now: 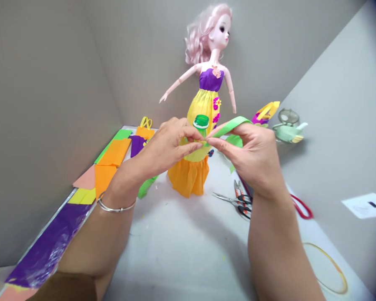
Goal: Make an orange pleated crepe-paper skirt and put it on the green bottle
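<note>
Directly in front of the doll [210,79] is a green plastic bottle neck [201,121], open at the top with a pale ring under its rim. My left hand [175,144] is closed in a pinch beside the neck; what lies between its fingertips is too small to make out. Opposite it, my right hand [249,146] pinches a light green strip [232,125] that loops back over its fingers. The fingertips of both hands meet just below the bottle neck. The doll has pink hair, a purple top and a yellow skirt; an orange ruffle [188,177] shows below my hands.
Scissors [233,201] and orange-handled snips [238,190] lie near my right forearm, with a red handle [302,207] beyond. Orange sheets [114,152] and purple material [50,238] line the left edge. A mint-green lidded item [288,133] sits back right; a hoop [329,267] is front right.
</note>
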Available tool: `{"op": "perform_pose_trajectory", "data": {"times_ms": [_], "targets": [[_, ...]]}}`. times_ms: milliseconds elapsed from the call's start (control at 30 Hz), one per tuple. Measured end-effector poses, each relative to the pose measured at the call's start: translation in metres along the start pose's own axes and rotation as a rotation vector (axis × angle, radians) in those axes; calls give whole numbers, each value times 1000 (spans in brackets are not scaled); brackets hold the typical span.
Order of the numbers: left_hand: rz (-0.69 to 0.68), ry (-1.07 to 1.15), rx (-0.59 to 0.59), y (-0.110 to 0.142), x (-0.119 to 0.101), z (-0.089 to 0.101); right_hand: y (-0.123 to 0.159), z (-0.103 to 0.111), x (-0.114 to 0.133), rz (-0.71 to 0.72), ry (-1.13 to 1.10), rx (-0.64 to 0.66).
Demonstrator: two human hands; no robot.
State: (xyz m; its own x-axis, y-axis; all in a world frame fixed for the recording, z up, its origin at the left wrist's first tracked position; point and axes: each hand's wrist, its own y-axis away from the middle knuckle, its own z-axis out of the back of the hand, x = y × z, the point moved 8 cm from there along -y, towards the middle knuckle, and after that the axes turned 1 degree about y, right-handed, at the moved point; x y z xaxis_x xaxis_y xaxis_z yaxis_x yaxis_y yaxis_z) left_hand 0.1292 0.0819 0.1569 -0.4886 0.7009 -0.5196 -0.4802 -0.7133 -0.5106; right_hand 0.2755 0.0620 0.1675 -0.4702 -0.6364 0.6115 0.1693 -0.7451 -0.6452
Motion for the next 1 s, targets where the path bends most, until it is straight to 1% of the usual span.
{"op": "perform_pose_trajectory", "data": {"times_ms": [233,367,467,533,567,633,667,700,733,767,800,833,867,900,933,967,1000], "targets": [[42,-25,-9,1,0,1,1,-1,0,11,18,-27],[31,15,-20,-1,-1,0,1,-3,-2,23,11,-24],[13,3,-21,-1,-1,1,0,-3,1,25,14,-7],[5,13,-61,1,-4,8,1,2,6,14,-15,-27],[10,34,-98,4,-7,14,1,8,9,-2,-46,-57],[35,104,-192,11,-14,28,5,22,12,-53,-161,-121],[47,144,-233,16,-19,33,8,27,13,-89,-242,-125],[43,181,-264,21,-26,37,13,28,11,-133,-335,-95],[20,224,-263,27,-35,37,19,24,9,-189,-430,-29],[10,274,-233,33,-42,34,29,15,6,-258,-523,78],[13,326,-174,39,-47,27,44,3,2,-351,-603,209],[28,377,-103,47,-50,17,63,-14,-2,-472,-671,356],[64,422,-21,56,-51,4,88,-32,-5,-597,-744,523],[113,458,66,67,-49,-10,116,-48,-9,-735,-801,659],[186,497,151,80,-45,-25,141,-60,-12,-856,-868,718],[262,548,246,95,-40,-42,165,-69,-14,-956,-921,745],[342,598,320,111,-34,-57,185,-76,-17,-1034,-959,738]]}}
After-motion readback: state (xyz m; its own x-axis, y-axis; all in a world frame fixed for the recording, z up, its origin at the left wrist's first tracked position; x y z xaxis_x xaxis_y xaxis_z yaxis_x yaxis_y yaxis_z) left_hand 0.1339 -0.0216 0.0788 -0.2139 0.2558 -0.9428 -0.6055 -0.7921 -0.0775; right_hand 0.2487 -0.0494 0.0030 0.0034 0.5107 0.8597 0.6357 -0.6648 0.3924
